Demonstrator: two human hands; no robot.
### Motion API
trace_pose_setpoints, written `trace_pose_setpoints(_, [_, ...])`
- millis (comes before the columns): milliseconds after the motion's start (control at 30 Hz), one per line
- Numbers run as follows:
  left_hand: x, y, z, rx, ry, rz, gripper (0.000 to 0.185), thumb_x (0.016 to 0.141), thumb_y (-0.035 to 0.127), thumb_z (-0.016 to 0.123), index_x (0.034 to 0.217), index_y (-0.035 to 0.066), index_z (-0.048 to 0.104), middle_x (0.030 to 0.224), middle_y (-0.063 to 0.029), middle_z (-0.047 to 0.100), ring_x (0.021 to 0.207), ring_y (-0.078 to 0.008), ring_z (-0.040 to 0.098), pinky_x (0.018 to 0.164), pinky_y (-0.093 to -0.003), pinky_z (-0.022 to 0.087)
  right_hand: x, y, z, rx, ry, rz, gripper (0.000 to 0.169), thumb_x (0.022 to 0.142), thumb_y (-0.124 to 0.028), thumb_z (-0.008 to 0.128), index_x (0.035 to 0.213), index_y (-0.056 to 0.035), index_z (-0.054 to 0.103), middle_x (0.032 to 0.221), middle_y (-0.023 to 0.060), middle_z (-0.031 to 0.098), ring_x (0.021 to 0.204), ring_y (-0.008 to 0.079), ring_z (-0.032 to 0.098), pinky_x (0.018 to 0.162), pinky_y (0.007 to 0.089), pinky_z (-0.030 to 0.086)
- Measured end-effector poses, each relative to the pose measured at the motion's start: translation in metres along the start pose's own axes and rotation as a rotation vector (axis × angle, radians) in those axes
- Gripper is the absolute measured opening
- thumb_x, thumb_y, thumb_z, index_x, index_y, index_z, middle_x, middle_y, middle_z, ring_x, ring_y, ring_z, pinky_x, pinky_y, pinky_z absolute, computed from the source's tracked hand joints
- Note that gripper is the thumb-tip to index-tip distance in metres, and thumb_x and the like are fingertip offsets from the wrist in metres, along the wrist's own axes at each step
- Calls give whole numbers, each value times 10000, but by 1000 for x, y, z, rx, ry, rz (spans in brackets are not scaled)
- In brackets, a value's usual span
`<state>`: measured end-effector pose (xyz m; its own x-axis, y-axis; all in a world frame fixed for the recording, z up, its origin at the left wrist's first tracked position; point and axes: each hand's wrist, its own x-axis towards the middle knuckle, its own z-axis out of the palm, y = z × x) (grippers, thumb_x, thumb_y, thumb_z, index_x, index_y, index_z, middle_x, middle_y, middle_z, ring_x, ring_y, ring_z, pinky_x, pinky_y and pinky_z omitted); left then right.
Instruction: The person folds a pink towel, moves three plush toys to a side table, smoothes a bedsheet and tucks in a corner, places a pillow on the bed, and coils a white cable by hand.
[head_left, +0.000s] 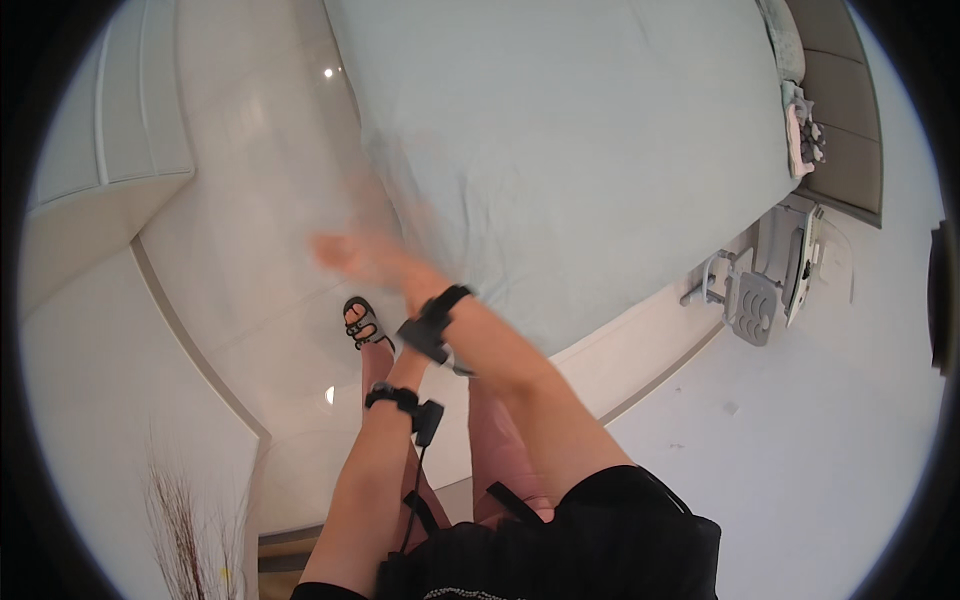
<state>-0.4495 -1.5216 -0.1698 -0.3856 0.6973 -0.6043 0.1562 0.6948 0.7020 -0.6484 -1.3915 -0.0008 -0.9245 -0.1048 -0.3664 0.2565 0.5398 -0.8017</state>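
A pale blue-green bedsheet (570, 150) covers the large bed in front of me, with creases near its lower left corner. My right hand (349, 251) is blurred by motion over the floor beside that corner; a black strap device is on its wrist. My left hand (412, 199) is also strongly blurred, near the sheet's left edge and partly behind the right forearm. The crossing of the forearms and the blur hide the fingers, so whether either hand grips the sheet cannot be told.
A grey headboard (840, 97) and a plush toy (810, 142) are at the right. Below them stands folded equipment with a grey plastic seat (754, 307) by the wall. A padded pale furniture piece (142, 97) is at upper left, dry twigs (184, 525) at lower left.
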Motion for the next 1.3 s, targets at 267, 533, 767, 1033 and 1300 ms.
trace_pose_setpoints(267, [-133,-62,-156,-208,161,-434,802,824,245,654,1411,-53,196,1377,-302,323,1277,-417,337,1062,-423,294,-50,30,-38,372,626,279,425,891,-141,564,1305,-82,488,1322,109,511,1200,221,501,1011,362,379])
trace_pose_setpoints(533, [-84,14,-245,-112,396,-40,619,868,131,575,1398,-2,284,1376,-235,372,1279,-368,363,1062,-399,299,-68,168,-151,-4,1215,563,559,945,-212,444,1403,50,257,1459,227,268,1381,336,196,1132,408,146])
trace_pose_setpoints(767, [-24,21,-302,-423,628,-150,430,925,142,507,1318,1,404,1278,-188,486,1166,-278,502,977,-366,409,71,-20,-19,146,43,-125,348,862,-195,585,1196,-100,562,1095,142,623,1041,280,574,907,395,433])
trace_pose_setpoints(1033, [82,42,-398,-783,564,-297,384,967,282,458,1281,61,477,1209,-109,571,1101,-198,557,907,-347,443,40,9,-32,1235,452,414,203,927,-193,534,1065,-59,599,916,38,659,807,89,582,679,227,464])
trace_pose_setpoints(1300, [201,45,-468,-948,368,-543,622,940,551,360,1358,92,400,1340,-114,456,1287,-246,374,999,-483,342,41,-3,33,2020,275,852,371,848,-174,657,1181,-58,540,1077,79,633,1000,169,608,846,291,481])
